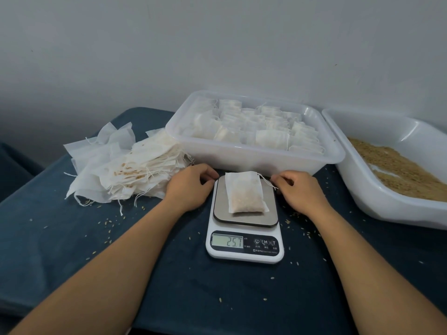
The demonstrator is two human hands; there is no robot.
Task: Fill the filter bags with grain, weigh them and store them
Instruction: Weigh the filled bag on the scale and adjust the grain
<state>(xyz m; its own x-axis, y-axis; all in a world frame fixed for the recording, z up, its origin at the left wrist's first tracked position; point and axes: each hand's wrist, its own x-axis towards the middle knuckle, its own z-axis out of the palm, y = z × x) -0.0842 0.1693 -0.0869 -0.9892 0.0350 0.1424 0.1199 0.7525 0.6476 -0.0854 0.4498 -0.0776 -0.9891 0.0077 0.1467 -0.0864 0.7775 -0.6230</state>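
So the small white filter bag with pale grain inside [245, 193] is lying flat on the brushed-metal platform of the white digital kitchen scale [244, 256], right in the middle of the frame. Its long axis runs from the near edge of the platform toward the back, with the drawstring mouth at the far end pointing at the tray behind it and the fat grain-filled end toward the camera. The strings trail off to the right. The display reads 25.7, so I'd say this is the weighing step, and nothing is pressing on the platform, which makes sense if you want an honest reading.

The left hand [191, 184] sits just left of the scale's far corner, fingers loosely curled, not holding anything I can see. The right hand [298, 188] mirrors it on the right side, fingers curled near the loose string end; can't tell if it's actually pinching the string or only beside it. My guess is both are parked close so the bag can be grabbed fast.

Just behind the scale is the translucent plastic storage tray [254, 158] packed with filled bags, so storing is a short hop. At left, a messy pile of empty white filter bags [125, 165]. At the right edge, a white plastic tub [377, 197] with loose brown grain [396, 168]. All on a dark blue tabletop [72, 238] with stray grains scattered around.
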